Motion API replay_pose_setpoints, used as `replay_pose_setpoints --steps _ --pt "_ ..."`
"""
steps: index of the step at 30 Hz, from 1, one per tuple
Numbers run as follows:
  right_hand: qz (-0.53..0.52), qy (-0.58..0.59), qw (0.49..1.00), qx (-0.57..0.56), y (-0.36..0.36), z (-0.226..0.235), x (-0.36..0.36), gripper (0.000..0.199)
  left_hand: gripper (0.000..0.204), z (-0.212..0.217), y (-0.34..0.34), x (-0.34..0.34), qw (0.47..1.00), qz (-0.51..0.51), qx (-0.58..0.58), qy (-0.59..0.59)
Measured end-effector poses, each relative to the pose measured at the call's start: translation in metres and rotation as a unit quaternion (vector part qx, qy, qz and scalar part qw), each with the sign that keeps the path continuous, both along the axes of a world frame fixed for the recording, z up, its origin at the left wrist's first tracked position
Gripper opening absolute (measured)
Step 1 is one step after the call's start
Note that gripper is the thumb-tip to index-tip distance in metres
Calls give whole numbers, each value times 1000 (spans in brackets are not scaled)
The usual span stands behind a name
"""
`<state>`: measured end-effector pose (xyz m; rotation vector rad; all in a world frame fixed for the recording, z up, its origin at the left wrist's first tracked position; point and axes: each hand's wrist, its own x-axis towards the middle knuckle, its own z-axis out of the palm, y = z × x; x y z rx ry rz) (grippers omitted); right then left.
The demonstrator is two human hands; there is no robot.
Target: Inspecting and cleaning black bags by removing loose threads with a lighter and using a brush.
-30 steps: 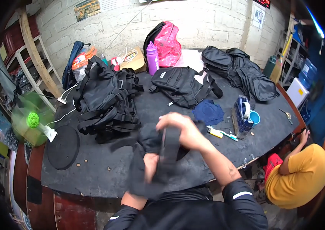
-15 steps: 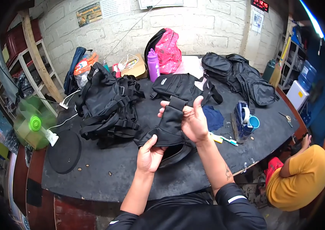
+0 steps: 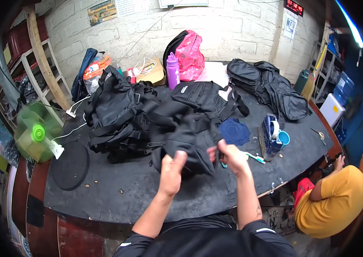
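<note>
One soft black fabric bag (image 3: pixel 189 145) is blurred over the dark table (image 3: pixel 134 203).
The right hand (image 3: pixel 234 159), at its far end half a second ago, now pinches its right edge; the left hand (image 3: pixel 171 174) closes on its near side. Beyond stand one tall purple bottle (image 3: pixel 173 73) and one pink patterned backpack (image 3: pixel 192 55).
</note>
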<state>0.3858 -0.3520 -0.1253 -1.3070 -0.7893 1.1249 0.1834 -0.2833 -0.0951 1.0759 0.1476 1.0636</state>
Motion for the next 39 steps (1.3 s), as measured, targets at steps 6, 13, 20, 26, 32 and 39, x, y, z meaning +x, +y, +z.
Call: replay_pose_setpoints --steps 6,13,20,26,32,39 --pt "-231 -449 862 -31 -20 19 -3 59 21 -2 0 9 982 80 95 142" --pt "-140 -46 978 147 35 48 -11 39 16 0 -20 22 908 204 323 173" --pt "-93 36 960 260 65 83 11 18 24 1 -46 -9 833 34 385 396" --pt "31 -61 953 296 66 97 4 17 22 57 -42 -30 839 137 468 240" --pt "58 -179 929 319 43 135 -22 15 50 80 9 -2 960 -182 128 167" --pt "-150 -441 848 252 -20 100 -54 25 57 63 23 11 990 -71 20 117"
